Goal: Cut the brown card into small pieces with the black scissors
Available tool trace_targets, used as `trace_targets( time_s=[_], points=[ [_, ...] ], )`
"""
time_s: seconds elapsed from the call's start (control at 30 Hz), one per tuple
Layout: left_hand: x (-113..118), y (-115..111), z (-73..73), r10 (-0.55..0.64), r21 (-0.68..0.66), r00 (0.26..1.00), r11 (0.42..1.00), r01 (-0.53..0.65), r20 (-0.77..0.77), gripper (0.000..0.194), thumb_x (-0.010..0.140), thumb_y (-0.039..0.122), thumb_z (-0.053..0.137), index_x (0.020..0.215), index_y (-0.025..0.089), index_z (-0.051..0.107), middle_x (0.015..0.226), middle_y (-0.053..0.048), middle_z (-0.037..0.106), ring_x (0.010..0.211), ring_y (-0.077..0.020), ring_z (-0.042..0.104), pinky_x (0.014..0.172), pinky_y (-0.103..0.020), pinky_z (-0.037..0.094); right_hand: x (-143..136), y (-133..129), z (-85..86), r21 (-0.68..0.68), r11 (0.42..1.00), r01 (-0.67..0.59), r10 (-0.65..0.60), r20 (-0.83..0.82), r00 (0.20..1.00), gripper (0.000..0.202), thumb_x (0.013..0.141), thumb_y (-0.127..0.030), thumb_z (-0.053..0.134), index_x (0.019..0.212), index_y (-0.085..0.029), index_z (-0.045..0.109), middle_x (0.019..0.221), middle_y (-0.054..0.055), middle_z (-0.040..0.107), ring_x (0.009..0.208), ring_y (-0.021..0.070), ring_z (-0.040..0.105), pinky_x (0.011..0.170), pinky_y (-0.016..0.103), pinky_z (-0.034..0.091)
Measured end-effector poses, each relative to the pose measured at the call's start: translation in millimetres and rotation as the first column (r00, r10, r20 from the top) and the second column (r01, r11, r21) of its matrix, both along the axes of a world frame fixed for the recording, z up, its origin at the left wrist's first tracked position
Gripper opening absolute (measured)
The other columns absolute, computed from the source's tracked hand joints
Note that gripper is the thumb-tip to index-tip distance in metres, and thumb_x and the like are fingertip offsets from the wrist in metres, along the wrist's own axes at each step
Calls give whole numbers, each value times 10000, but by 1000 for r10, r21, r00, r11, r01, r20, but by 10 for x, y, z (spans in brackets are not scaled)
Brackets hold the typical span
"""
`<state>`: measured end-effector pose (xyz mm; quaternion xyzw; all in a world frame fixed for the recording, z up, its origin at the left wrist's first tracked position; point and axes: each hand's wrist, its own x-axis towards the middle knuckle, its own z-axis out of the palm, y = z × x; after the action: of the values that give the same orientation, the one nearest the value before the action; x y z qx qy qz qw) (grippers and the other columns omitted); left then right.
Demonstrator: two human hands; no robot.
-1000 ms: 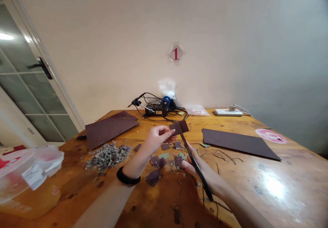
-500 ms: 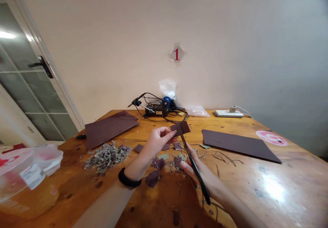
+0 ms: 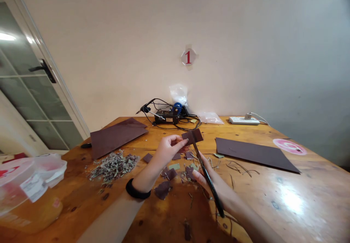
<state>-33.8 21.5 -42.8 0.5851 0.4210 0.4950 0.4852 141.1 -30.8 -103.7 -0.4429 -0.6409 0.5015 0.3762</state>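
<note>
My left hand (image 3: 170, 149) pinches a small dark brown sheet piece (image 3: 197, 135), possibly sandpaper, between thumb and fingers above the table. Black-handled scissors (image 3: 209, 180) are in my right hand (image 3: 207, 175), their blades reaching up across the piece. Under and around my hands lie several small brown cut pieces (image 3: 163, 190), some showing a greenish back. A heap of fine purple-grey shreds (image 3: 115, 166) sits left of my left forearm. Thin strips (image 3: 240, 168) are scattered to the right of the scissors.
Large brown sheets lie at the left (image 3: 117, 135) and right (image 3: 254, 155) of the wooden table. A soldering station (image 3: 166, 116) with cables stands at the back, near a power strip (image 3: 244, 121). Plastic containers (image 3: 30, 184) occupy the left front.
Almost nothing differs. The view has shifted very slightly; both hands, the scissors and the brown piece keep nearly the same positions.
</note>
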Motion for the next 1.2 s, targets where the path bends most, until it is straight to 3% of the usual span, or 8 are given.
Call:
trace_targets(
  time_s=[0.3,0.47,0.67,0.8,0.97,1.07,1.2],
  points=[
    [-2,-18,-6,9,-24,1000,1000,-9,8,186,753,284,704,686,148,598,667,-13,662,644,-124,657,680,-247,527,0,-11,36,-34,999,16,-14,71,997,1003,759,-730,486,1506,-188,93,1525,113,298,1393,263,283,1147,434,175],
    [-6,-23,11,11,-28,1000,1000,-11,2,210,732,311,726,686,148,603,662,-11,665,650,-133,659,683,-250,530,2,-5,37,-30,999,9,-7,77,997,989,772,-725,477,1506,-189,87,1547,100,245,1421,245,208,1154,417,152],
    [4,-14,6,7,-33,1000,999,-7,-2,208,734,314,718,685,150,600,668,-12,669,650,-130,657,673,-243,530,-3,-25,89,-45,999,-1,5,96,995,1026,759,-740,477,1508,-167,71,1446,146,430,1379,286,310,1138,453,195],
    [-12,-3,-11,7,-21,1000,1000,-7,-20,209,735,327,714,694,150,609,679,-20,665,668,-139,655,686,-258,528,-1,-29,73,-35,999,18,-14,95,995,969,777,-713,487,1505,-199,107,1470,119,401,1374,271,325,1141,452,185],
    [-36,6,-9,-15,15,998,1000,16,-56,213,738,335,707,699,149,612,674,-16,658,656,-135,642,671,-255,518,-54,8,-76,11,996,94,-94,17,995,854,798,-686,487,1468,-207,260,1523,91,312,1399,270,270,1144,439,195],
    [-39,14,-6,-33,7,998,999,33,-60,230,721,348,724,698,149,611,676,-12,659,647,-133,642,673,-260,518,-105,27,-145,30,986,161,-163,55,985,805,798,-699,465,1416,-192,367,1395,128,500,1344,315,369,1112,481,253],
    [-35,29,-4,-47,4,997,999,48,-58,260,703,378,740,708,149,617,691,-26,677,640,-134,646,671,-263,520,-142,27,-159,83,984,157,-164,86,983,772,831,-682,416,1396,-159,378,1072,132,700,1197,338,536,1046,493,345]
  ],
)
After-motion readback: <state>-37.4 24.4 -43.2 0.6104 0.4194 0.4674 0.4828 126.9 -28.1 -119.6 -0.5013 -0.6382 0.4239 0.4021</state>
